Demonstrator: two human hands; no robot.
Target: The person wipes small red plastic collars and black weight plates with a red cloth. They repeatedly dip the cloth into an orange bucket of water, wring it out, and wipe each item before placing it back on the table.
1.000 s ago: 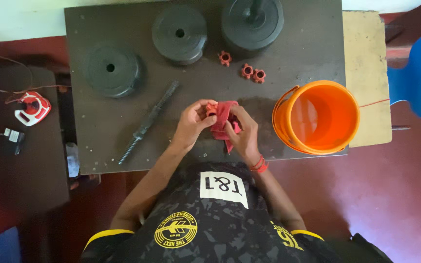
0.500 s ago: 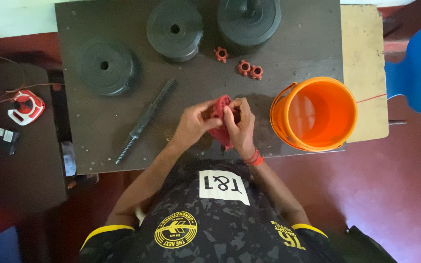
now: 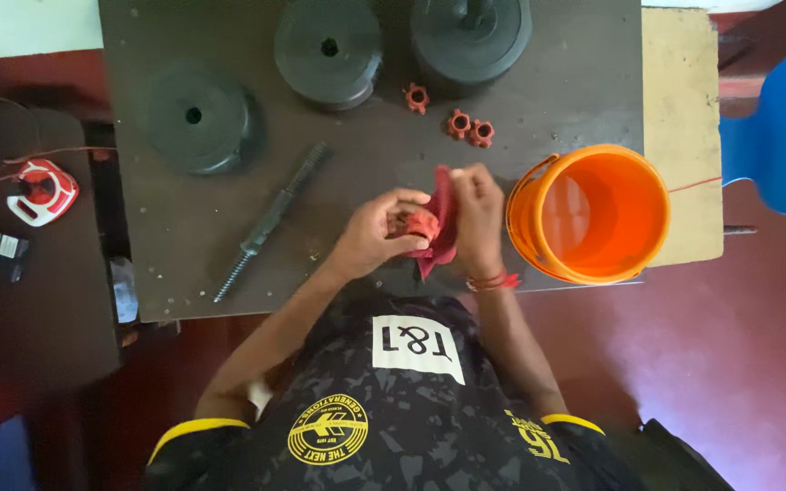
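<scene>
Hands work near the table's [image 3: 184, 273] front edge, bare board left, orange bucket [image 3: 593, 214] right.
Left hand [image 3: 370, 235] pinches a red collar nut [image 3: 422, 223]; right hand [image 3: 478, 209] grips the red cloth [image 3: 441, 218].

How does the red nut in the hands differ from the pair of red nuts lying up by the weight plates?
The held red nut is gripped by the left hand and partly wrapped in a red cloth that the right hand presses on it; the pair of red nuts lies bare and untouched on the dark table. The held one is raised, the pair lies flat. All are red and lobed.
</scene>
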